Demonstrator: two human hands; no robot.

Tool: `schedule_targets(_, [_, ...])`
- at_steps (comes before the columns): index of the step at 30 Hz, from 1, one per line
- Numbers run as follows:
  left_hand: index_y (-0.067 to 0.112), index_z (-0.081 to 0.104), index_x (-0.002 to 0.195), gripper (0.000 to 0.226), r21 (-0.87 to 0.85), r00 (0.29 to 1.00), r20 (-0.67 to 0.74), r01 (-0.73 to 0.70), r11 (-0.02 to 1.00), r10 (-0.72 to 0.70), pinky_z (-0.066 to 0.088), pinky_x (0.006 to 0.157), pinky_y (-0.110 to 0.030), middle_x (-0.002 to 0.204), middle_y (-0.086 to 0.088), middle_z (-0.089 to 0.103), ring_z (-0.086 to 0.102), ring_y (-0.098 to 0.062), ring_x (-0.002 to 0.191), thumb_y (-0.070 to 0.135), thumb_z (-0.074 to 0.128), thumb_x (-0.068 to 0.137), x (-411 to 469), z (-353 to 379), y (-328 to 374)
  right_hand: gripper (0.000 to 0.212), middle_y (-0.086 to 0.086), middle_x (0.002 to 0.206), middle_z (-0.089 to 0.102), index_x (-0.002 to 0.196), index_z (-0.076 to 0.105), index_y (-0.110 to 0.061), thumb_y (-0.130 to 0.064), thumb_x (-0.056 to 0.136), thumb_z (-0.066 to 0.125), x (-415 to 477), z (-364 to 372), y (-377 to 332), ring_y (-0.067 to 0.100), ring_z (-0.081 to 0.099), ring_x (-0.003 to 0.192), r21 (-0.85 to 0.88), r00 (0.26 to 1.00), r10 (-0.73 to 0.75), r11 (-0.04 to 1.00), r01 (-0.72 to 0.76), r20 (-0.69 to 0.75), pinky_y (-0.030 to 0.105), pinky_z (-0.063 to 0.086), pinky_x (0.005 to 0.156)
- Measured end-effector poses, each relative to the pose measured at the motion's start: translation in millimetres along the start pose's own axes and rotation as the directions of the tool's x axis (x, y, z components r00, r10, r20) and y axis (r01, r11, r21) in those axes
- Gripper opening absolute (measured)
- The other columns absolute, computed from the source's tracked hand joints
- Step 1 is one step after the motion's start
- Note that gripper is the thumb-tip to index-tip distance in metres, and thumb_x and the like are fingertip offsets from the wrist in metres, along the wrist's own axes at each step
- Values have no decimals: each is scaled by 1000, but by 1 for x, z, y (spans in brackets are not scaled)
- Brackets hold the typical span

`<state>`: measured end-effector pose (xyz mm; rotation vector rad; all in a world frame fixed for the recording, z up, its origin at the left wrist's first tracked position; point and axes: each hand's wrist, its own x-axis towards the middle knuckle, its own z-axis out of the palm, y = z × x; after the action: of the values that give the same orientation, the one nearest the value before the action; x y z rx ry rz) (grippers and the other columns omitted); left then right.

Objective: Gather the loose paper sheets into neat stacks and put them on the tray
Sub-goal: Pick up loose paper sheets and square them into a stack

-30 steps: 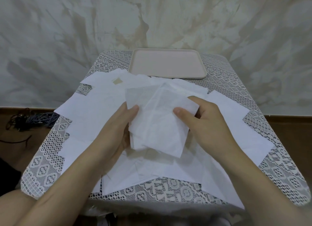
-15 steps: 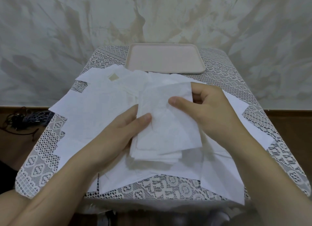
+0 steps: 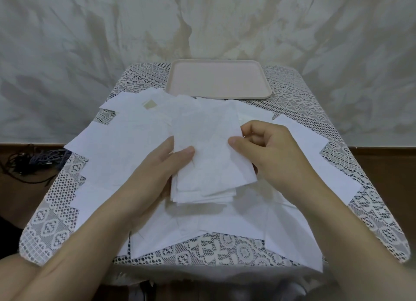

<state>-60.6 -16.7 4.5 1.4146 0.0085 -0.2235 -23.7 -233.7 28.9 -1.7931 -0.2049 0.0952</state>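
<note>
Head view, and both hands are on a half-built stack [image 3: 209, 165] held just above the middle of the surface [image 3: 337, 102]. The left hand [image 3: 155, 172] grips its left edge, thumb on top and fingers out of sight underneath. The right hand [image 3: 270, 150] pinches the right edge between thumb and curled fingers.

Trouble looks possible here. The stack's near edges are fanned and uneven, so a loose grip on one side could let the lower leaves slide out. The paper looks thin and limp, so squaring it with too hard a tap could buckle it instead. Loose sheets [image 3: 126, 143] lie spread under and around the hands, and several hang over the near edge of the surface. A brush from a forearm could send those to the floor. Carrying the stack low could also drag a sheet along.

The paper is plain white, faintly creased, slightly see-through, the pieces overlapping at odd angles. The tray [image 3: 216, 82] sits at the far end with nothing on it, its near rim touching the closest sheets.
</note>
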Motion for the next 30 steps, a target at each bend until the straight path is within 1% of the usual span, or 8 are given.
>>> schedule_targets(2, [22, 64, 138, 44, 9, 1000, -24, -15, 1000, 15, 51, 104, -45, 131, 0, 75, 72, -23, 121, 32, 59, 95, 1, -1, -1, 17, 34, 77, 58, 84, 66, -4, -16, 95, 70, 2, 0, 2, 21, 47, 61, -9, 1000, 9, 1000, -9, -1, 33, 36, 58])
schedule_targets(6, [23, 66, 136, 39, 12, 998, -55, -17, 1000, 17, 48, 109, -48, 131, -2, 75, 71, -25, 122, 34, 64, 99, 2, -3, -2, 25, 16, 65, 52, 79, 59, -7, -21, 94, 73, 4, 0, 8, 20, 44, 57, -39, 999, 46, 998, -46, -11, 33, 38, 56])
schedule_targets(9, [27, 67, 135, 39, 23, 998, -67, -18, 1000, 20, 49, 106, -48, 131, -1, 75, 71, -24, 121, 39, 66, 97, 2, -4, -5, 34, 11, 62, 46, 71, 53, -14, -29, 95, 72, 3, 0, 10, 18, 41, 55, -100, 998, 56, 994, -53, 26, 32, 34, 59])
schedule_targets(15, [27, 64, 136, 44, 38, 997, -76, -28, 999, 31, 53, 98, -44, 128, -1, 76, 73, -24, 119, 38, 67, 94, 1, -2, -3, 39, 4, 57, 48, 68, 51, -15, -36, 95, 70, 0, 12, 13, 16, 44, 55, -116, 999, 22, 993, -18, 33, 33, 39, 65])
schedule_targets(20, [25, 64, 138, 42, 31, 995, -90, -32, 999, 35, 52, 102, -49, 129, -4, 75, 73, -27, 118, 34, 70, 97, 1, -4, -3, 47, 4, 57, 43, 63, 44, -16, -36, 93, 73, -1, 10, 12, 16, 42, 54, -117, 994, 34, 993, -22, 101, 32, 36, 61])
schedule_targets(23, [23, 63, 139, 43, 23, 992, -118, -42, 999, 44, 52, 105, -52, 127, -4, 76, 73, -28, 117, 34, 68, 97, 1, -6, -3, 48, 11, 59, 48, 69, 44, -4, -33, 94, 72, -3, 7, 11, 17, 45, 54, -115, 990, 52, 993, -36, 135, 30, 39, 59])
schedule_targets(26, [24, 63, 139, 45, 29, 994, -104, -44, 999, 47, 54, 101, -48, 127, -3, 76, 73, -27, 117, 35, 70, 96, -1, -4, -3, 48, 11, 59, 52, 73, 48, 5, -30, 95, 72, -6, 7, 9, 14, 45, 51, -107, 988, 62, 993, -47, 142, 20, 39, 52])
schedule_targets(30, [26, 63, 137, 43, 47, 993, -108, -53, 998, 57, 56, 92, -42, 124, 0, 77, 74, -25, 115, 39, 69, 96, -2, -2, -2, 43, 5, 56, 52, 64, 53, -7, -31, 93, 74, -7, 8, 8, 11, 39, 46, -86, 986, 79, 994, -67, 149, 17, 35, 47])
